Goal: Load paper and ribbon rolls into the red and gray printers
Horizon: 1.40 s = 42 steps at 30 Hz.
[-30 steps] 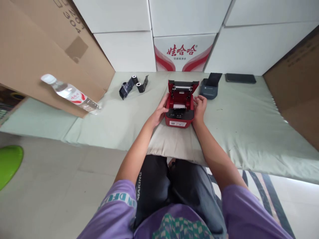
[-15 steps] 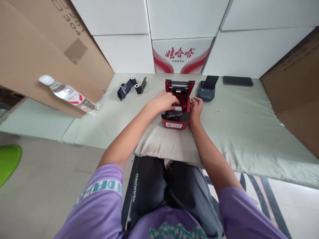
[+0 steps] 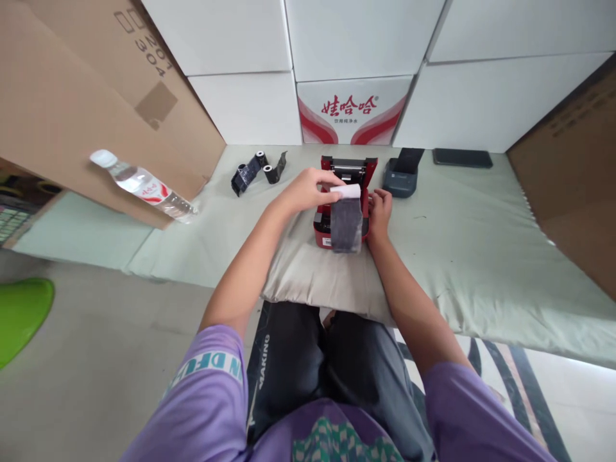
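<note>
A small red printer (image 3: 321,221) with its lid open stands on a beige cushion (image 3: 317,279). My left hand (image 3: 304,189) holds a white roll core (image 3: 347,190) lifted above the printer, with a dark ribbon strip (image 3: 345,224) hanging down from it over the printer's front. My right hand (image 3: 380,208) rests against the printer's right side and steadies it.
Black ribbon rolls (image 3: 255,170) lie at the back left of the pale green mat (image 3: 471,237). A grey printer (image 3: 402,174) and a dark phone (image 3: 462,158) sit at the back right. A water bottle (image 3: 142,186) leans by cardboard boxes (image 3: 86,96); white cartons (image 3: 356,109) line the back.
My left hand moved from the printer's left side into its open bay and has lifted out the roll, its dark ribbon now hanging down. My right hand stayed on the right side.
</note>
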### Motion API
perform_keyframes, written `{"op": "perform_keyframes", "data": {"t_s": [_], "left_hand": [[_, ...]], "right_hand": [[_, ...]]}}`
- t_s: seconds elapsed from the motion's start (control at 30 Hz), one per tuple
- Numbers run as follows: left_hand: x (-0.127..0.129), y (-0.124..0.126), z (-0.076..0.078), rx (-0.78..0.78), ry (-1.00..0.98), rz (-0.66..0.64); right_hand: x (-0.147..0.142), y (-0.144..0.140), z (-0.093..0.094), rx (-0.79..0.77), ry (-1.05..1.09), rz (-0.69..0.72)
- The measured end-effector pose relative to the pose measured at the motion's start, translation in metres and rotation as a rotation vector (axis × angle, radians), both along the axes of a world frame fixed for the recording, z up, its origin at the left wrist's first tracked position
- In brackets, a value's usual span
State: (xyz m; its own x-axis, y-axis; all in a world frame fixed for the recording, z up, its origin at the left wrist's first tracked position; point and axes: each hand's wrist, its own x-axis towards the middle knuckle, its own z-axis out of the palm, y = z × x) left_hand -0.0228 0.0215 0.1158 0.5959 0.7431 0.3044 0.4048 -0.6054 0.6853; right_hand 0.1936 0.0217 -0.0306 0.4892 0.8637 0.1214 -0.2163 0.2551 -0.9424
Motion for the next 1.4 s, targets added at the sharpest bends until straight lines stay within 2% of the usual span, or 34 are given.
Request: {"op": "perform_keyframes", "data": {"t_s": [0.1,0.2,0.27,0.33,0.43,0.57,0.63,0.77,0.83,0.93,1.07,1.13,1.17,1.27,1.33,1.4], "left_hand": [[-0.031,0.005,0.003,0.02,-0.189,0.098],[-0.082,0.025,0.005,0.031,-0.255,0.351],[-0.118,0.044,0.005,0.0,-0.174,0.543],[-0.145,0.06,0.001,-0.05,0.003,0.705],[-0.163,0.076,-0.013,-0.114,0.255,0.838],[-0.158,0.08,-0.037,-0.172,0.405,0.855],[-0.154,0.079,-0.042,-0.16,0.449,0.849],[-0.153,0.083,-0.036,-0.15,0.531,0.899],[-0.149,0.087,-0.031,-0.097,0.545,0.925],[-0.137,0.098,-0.027,-0.043,0.628,0.866],[-0.118,0.115,-0.029,-0.053,0.715,0.793],[-0.109,0.117,-0.027,-0.005,0.614,0.811],[-0.104,0.114,-0.026,0.033,0.501,0.825],[-0.083,0.088,-0.021,0.111,0.018,0.803],[-0.062,0.058,-0.022,0.098,-0.222,0.673],[-0.04,0.025,-0.027,0.065,-0.38,0.446]], "right_hand": [[0.001,0.002,-0.003,-0.006,-0.003,0.003],[0.003,0.004,-0.007,0.0,-0.023,0.0],[0.003,0.006,-0.009,-0.002,-0.036,-0.01],[0.003,0.007,-0.011,-0.005,-0.039,-0.016],[0.004,0.007,-0.011,-0.004,-0.043,-0.008],[0.004,0.007,-0.01,-0.004,-0.067,-0.003],[0.004,0.006,-0.009,-0.007,-0.077,-0.005],[0.003,0.004,-0.006,-0.021,-0.088,-0.006],[0.002,0.003,-0.006,-0.025,-0.091,-0.008],[0.002,0.003,-0.005,-0.023,-0.093,-0.006],[0.003,0.003,-0.004,-0.024,-0.076,-0.002],[0.003,0.003,-0.003,-0.03,-0.082,-0.006],[0.003,0.002,-0.003,-0.033,-0.09,-0.008],[0.002,0.002,-0.003,-0.032,-0.126,-0.018],[0.003,0.003,-0.004,-0.026,-0.145,-0.017],[0.004,0.004,-0.007,-0.021,-0.146,-0.009]]}}
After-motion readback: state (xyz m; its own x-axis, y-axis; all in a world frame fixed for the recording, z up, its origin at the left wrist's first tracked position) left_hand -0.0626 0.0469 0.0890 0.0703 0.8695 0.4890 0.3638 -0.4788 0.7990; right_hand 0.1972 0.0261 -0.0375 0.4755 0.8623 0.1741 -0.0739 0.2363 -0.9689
